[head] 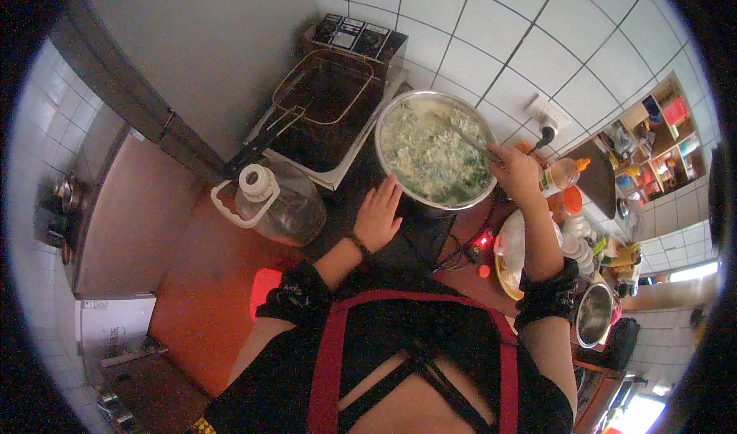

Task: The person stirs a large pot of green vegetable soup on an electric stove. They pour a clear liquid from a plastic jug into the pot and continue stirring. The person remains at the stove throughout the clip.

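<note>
A round stainless steel pot (384, 163) stands in front of me, full of a pale, cloudy mixture with chopped leafy greens (443, 146). My right hand (514, 172) grips the handle of a metal utensil (469, 140) that slants over the rim into the greens; its far end is hidden in the mixture. My left hand (377, 218) lies flat at the near left side of the pot, holding nothing, its thumb apart. Its fingertips are at the rim; whether they press on it I cannot tell.
Left of the pot are a fryer (322, 140) with a wire basket (365, 91) and a large clear plastic jug (288, 209). On the right stand a squeeze bottle (561, 176), a red-lidded jar (570, 200), a yellow-rimmed basin (506, 278) and a steel bowl (594, 316). Cables (455, 250) run near a lit red switch.
</note>
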A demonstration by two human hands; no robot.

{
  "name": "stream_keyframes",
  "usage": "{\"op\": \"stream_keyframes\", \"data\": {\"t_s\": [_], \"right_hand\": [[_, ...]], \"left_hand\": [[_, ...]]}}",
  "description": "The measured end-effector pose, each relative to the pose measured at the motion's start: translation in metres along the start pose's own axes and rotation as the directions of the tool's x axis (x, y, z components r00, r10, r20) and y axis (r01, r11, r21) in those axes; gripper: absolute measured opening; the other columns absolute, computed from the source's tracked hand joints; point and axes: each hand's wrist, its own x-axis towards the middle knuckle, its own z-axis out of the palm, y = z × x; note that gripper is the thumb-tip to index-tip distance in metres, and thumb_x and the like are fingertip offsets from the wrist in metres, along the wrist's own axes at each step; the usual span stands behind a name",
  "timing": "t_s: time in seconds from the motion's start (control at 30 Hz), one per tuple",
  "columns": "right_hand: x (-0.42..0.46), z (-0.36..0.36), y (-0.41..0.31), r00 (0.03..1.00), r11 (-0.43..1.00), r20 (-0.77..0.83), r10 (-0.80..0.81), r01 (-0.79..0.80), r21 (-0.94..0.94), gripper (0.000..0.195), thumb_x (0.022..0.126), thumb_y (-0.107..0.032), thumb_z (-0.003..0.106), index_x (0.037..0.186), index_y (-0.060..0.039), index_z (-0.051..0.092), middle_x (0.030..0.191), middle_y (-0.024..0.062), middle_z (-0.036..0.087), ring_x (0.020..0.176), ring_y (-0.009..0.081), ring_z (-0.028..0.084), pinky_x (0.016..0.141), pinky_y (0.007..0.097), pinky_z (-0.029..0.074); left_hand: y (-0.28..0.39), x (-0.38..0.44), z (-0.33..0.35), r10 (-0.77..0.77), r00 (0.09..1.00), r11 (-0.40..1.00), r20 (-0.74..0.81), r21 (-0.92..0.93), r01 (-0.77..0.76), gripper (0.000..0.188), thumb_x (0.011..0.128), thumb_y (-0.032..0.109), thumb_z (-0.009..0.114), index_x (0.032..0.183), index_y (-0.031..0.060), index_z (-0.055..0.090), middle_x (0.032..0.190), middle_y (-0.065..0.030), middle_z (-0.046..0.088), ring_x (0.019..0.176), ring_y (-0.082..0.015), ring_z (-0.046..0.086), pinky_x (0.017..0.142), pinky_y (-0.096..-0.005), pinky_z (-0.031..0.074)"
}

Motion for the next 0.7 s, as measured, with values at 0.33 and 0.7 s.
{"op": "stream_keyframes", "data": {"t_s": [0.33,0.7], "right_hand": [[0.045,0.036,-0.015,0.893,0.896,0.088,-0.441,0.433,0.097,0.040,0.071,-0.019,0.067,0.110,-0.0159,0.059,0.090,0.0108,0.059,0.086,0.0313,0.060,0.072,0.0415,0.050],[0.013,0.003,-0.016,0.848,0.852,-0.091,-0.522,0.524,0.003,0.042,0.072,-0.010,0.055,0.114,-0.0155,0.059,0.088,0.0101,0.058,0.084,0.0296,0.058,0.071,0.0399,0.047]], "left_hand": [[-0.004,0.000,0.006,0.011,1.000,1.000,0.000,0.010,-0.011,0.071,0.081,0.022,0.061,0.139,-0.0005,0.027,0.149,-0.0173,0.018,0.136,-0.0318,0.024,0.107,-0.0458,0.025],[0.001,0.002,0.000,-0.002,1.000,1.000,-0.002,0.020,0.002,0.070,0.080,0.021,0.062,0.137,-0.0013,0.030,0.148,-0.0174,0.019,0.134,-0.0320,0.026,0.107,-0.0456,0.026]]}}
